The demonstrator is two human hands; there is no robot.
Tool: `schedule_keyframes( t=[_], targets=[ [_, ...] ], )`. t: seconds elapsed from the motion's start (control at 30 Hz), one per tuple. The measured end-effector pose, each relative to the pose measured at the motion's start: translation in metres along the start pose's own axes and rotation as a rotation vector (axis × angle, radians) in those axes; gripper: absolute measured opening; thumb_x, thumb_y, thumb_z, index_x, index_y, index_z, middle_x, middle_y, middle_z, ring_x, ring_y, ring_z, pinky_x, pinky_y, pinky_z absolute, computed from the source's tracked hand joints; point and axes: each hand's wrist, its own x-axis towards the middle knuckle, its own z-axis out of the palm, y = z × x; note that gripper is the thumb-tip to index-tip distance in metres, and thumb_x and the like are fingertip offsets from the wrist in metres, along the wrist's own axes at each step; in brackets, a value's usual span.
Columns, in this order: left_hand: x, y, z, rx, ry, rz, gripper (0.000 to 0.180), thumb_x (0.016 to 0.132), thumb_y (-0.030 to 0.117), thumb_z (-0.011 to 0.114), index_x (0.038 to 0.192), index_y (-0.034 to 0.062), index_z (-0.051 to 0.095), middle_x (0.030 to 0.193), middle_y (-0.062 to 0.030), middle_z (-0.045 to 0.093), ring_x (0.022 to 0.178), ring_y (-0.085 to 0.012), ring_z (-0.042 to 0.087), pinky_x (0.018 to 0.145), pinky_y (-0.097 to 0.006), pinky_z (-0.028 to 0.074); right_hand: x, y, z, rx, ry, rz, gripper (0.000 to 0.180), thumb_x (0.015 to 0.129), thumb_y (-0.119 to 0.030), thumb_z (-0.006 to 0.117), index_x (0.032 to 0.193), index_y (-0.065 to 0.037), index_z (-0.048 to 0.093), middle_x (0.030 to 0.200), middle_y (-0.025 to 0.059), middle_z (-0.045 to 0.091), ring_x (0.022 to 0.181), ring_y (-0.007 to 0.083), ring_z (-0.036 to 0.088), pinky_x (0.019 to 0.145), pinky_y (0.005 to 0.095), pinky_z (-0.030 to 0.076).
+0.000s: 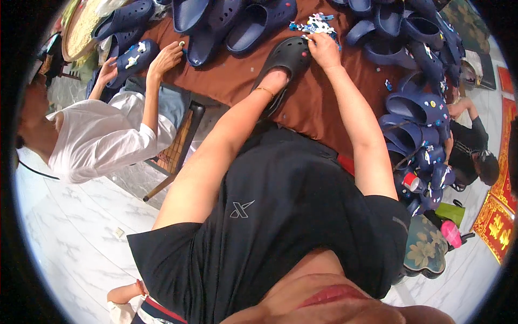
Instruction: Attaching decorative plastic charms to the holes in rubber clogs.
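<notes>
My left hand [274, 81] is pushed into the opening of a black clog [285, 58], its fingers hidden under the upper. The clog has vent holes and a small red charm [304, 54] near its toe. Beside the toe, my right hand [325, 49] is closed in a pinch; a tiny pale bit shows at its fingertips, too small to name. Just beyond that hand lies a heap of blue and white shoe charms [318, 24] on the brown cloth [345, 89].
Navy clogs [251, 29] stand along the far edge, with more piled at the right [413, 108]. At the left, a person in a white shirt [108, 135] holds a navy clog with white charms [135, 56]. Another person in black [470, 143] is at the far right.
</notes>
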Motion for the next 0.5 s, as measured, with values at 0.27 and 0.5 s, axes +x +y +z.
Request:
schedule_keyframes(
  t=[0.27, 0.5],
  targets=[
    [0.001, 0.001, 0.001, -0.011, 0.008, -0.014, 0.032, 0.085, 0.019, 0.047, 0.107, -0.0001, 0.061, 0.109, -0.0257, 0.06, 0.098, -0.0377, 0.059, 0.086, -0.047, 0.046, -0.008, -0.027, 0.0, -0.22, -0.135, -0.176, 0.011, 0.079, -0.017, 0.061, 0.082, -0.007, 0.064, 0.081, 0.011, 0.06, 0.08, 0.0293, 0.06, 0.072, 0.0403, 0.05],
    [0.0, -0.004, 0.005, -0.039, 0.037, -0.008, 0.031, 0.085, 0.017, 0.047, 0.106, -0.0007, 0.061, 0.107, -0.0262, 0.06, 0.096, -0.0382, 0.06, 0.084, -0.048, 0.047, -0.004, -0.052, -0.011, -0.424, -0.323, -0.119, 0.021, 0.078, -0.016, 0.056, 0.091, -0.007, 0.069, 0.095, 0.0106, 0.062, 0.099, 0.0266, 0.056, 0.083, 0.0421, 0.045]
  ],
)
